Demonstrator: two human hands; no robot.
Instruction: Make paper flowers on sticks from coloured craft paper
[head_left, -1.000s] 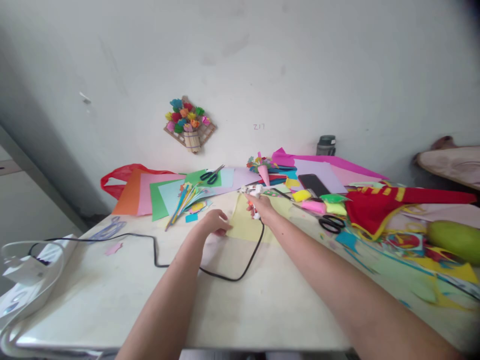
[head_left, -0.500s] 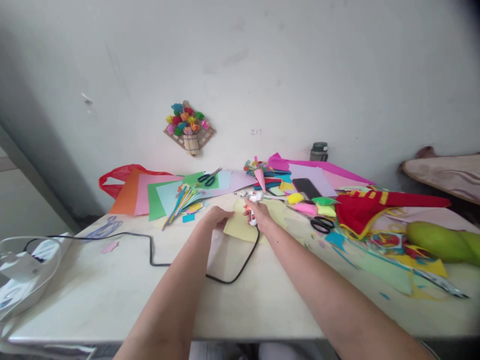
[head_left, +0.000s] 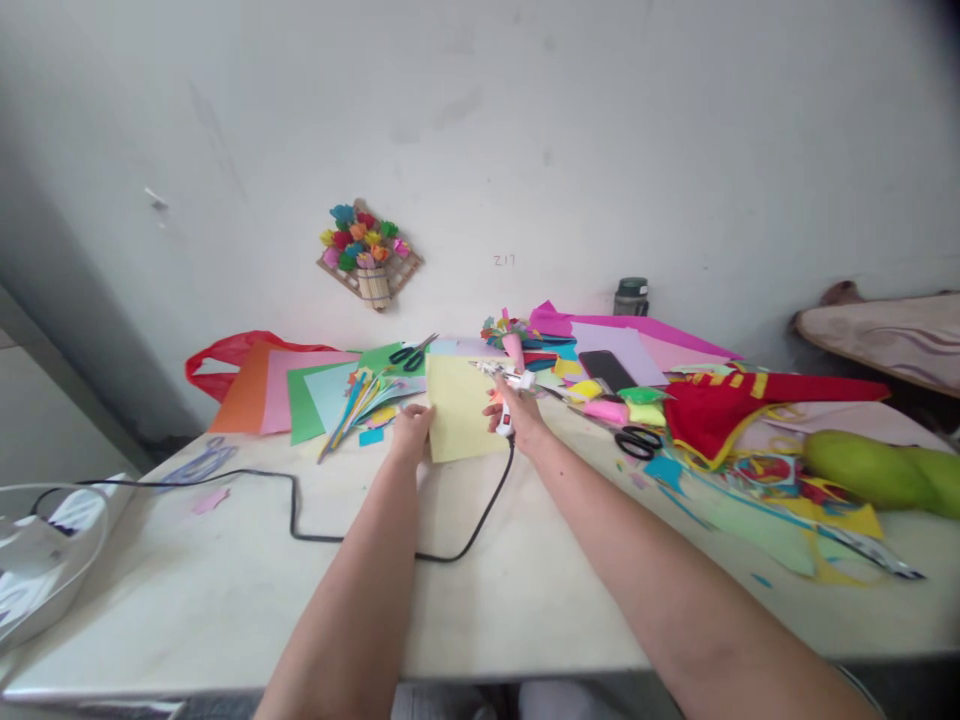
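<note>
My right hand is wrapped round a white hot glue gun, whose nozzle points left over the upper part of a pale yellow sheet of paper. A black cord runs down from the gun's handle. At the sheet's left edge, my left hand grips the paper between thumb and fingers. Whether the nozzle touches the paper I cannot tell. Behind the gun stands a pink paper cone with colourful paper flowers.
Coloured sheets, paper strips and scissors lie at the left back. On the right are a phone, clay packs, more scissors, red cloth and a green fruit-like object. The cord leads to a power strip.
My left hand has shifted left and now holds the yellow sheet by its edge. The sheet has moved left and turned straighter under the glue gun, which stays in my right hand.
</note>
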